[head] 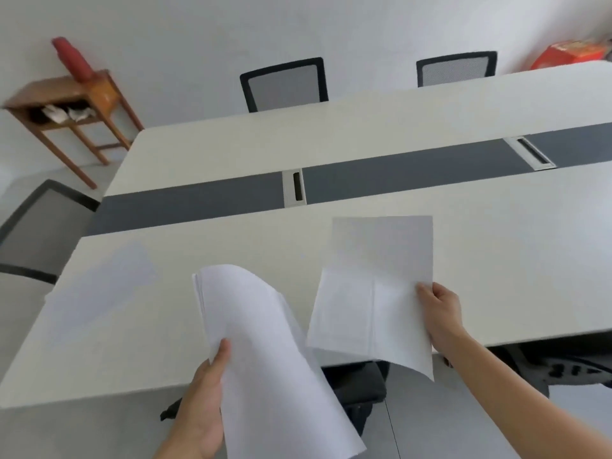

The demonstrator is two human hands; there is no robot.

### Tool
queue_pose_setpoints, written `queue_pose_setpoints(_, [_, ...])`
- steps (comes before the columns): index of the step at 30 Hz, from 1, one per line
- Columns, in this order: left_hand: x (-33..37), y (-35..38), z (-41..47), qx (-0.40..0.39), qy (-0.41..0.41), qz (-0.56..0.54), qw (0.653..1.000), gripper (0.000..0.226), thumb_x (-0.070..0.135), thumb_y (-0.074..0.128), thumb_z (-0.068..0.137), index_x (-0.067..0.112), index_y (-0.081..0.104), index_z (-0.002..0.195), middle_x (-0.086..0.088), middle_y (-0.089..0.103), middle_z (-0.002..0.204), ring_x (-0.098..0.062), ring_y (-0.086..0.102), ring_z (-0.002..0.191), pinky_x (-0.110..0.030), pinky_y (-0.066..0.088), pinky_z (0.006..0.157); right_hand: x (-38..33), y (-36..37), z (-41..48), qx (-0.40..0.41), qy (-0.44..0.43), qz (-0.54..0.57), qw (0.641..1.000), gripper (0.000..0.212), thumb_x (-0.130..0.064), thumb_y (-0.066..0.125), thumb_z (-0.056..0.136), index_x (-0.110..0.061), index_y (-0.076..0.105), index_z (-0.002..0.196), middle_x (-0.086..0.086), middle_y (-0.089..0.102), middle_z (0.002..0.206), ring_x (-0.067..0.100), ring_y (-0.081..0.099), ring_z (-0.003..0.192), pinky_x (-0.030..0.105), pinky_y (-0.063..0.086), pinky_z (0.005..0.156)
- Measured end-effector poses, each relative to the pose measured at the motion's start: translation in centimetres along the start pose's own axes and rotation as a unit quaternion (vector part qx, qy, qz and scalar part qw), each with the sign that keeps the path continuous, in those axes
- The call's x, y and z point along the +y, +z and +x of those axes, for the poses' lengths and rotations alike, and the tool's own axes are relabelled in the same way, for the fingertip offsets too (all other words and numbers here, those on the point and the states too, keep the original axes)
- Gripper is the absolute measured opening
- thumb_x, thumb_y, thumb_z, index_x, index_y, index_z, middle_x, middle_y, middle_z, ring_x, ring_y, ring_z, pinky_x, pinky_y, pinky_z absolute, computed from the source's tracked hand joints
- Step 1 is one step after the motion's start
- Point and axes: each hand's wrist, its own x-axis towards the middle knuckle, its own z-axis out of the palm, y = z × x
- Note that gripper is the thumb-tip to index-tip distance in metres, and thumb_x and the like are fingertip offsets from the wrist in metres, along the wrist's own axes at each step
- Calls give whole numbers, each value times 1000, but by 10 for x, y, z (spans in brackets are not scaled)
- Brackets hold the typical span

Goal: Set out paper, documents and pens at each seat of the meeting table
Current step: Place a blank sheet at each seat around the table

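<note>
Paper stack (pixel 261 342) is curling upward in the left hand (pixel 202 402), whose thumb and fingers are clamping its lower part, above the near edge of the meeting table (pixel 231 246). The right hand (pixel 442 313) is pinching 1 creased sheet (pixel 377 293) by its right edge. This sheet is hanging over the table's near half, with 1 lower corner drooping past the edge. A left chair (pixel 284 84) and a right chair (pixel 455 69) are standing at the far side, and a wooden side table (pixel 66 91) against the wall.
</note>
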Motion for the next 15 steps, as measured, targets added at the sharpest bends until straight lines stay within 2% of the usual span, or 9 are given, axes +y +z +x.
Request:
queue_pose_setpoints(2, [7, -7, 6, 4, 8, 0, 1000, 50, 43, 50, 91, 7, 59, 125, -14, 70, 118, -32, 64, 110, -44, 50, 84, 10, 9, 31, 46, 36, -34, 998, 23, -13, 43, 93, -1, 50, 74, 10, 43, 70, 22, 38, 61, 29, 30, 54])
queue_pose_setpoints(4, [11, -11, 12, 16, 1, -15, 1000, 50, 43, 50, 91, 8, 60, 125, -13, 70, 118, -31, 64, 111, -44, 50, 86, 25, 17, 51, 81, 85, -65, 991, 27, -5, 41, 89, -8, 39, 62, 9, 38, 64, 22, 32, 58, 30, 26, 53])
queue_pose_setpoints(6, [12, -17, 20, 26, -1, -22, 999, 55, 45, 57, 85, 9, 59, 126, -12, 70, 118, -32, 63, 112, -48, 48, 94, 39, 24, 61, 103, 123, -84, 983, 26, -2, 42, 85, -9, 41, 60, 11, 44, 64, 25, 37, 60, 35, 34, 56])
queue_pose_setpoints(8, [16, -22, 29, 36, -1, -23, 999, 68, 49, 67, 73, 10, 57, 129, -11, 69, 121, -33, 63, 113, -52, 45, 100, 47, 31, 65, 113, 142, -88, 979, 20, -3, 44, 83, -6, 52, 65, 17, 55, 75, 29, 47, 64, 36, 44, 63])
queue_pose_setpoints(10, [21, -21, 38, 21, -11, -9, 1000, 65, 47, 66, 74, 10, 57, 127, -10, 69, 119, -33, 63, 111, -49, 48, 96, 51, 37, 68, 108, 149, -92, 979, 14, -5, 47, 84, -5, 58, 75, 19, 61, 86, 32, 54, 71, 38, 50, 67])
queue_pose_setpoints(12, [26, -16, 46, -3, -19, 2, 1000, 46, 40, 61, 85, 10, 59, 120, -9, 71, 114, -30, 65, 105, -43, 51, 83, 50, 39, 67, 95, 151, -108, 978, 12, -6, 52, 87, -3, 61, 94, 19, 64, 98, 35, 59, 82, 44, 56, 77])
queue_pose_setpoints(13, [29, -14, 51, -15, -25, 13, 999, 42, 39, 60, 87, 11, 59, 118, -8, 71, 111, -29, 66, 103, -42, 51, 79, 50, 37, 66, 90, 146, -125, 977, 20, -9, 54, 89, -3, 60, 108, 18, 64, 103, 36, 60, 87, 47, 56, 82])
queue_pose_setpoints(15, [34, -4, 60, -53, -35, 39, 997, 46, 41, 61, 85, 10, 60, 119, -9, 73, 111, -30, 68, 102, -44, 52, 82, 46, 30, 54, 94, 141, -187, 968, 46, -19, 57, 92, -8, 46, 135, 16, 61, 118, 36, 60, 102, 45, 53, 88])
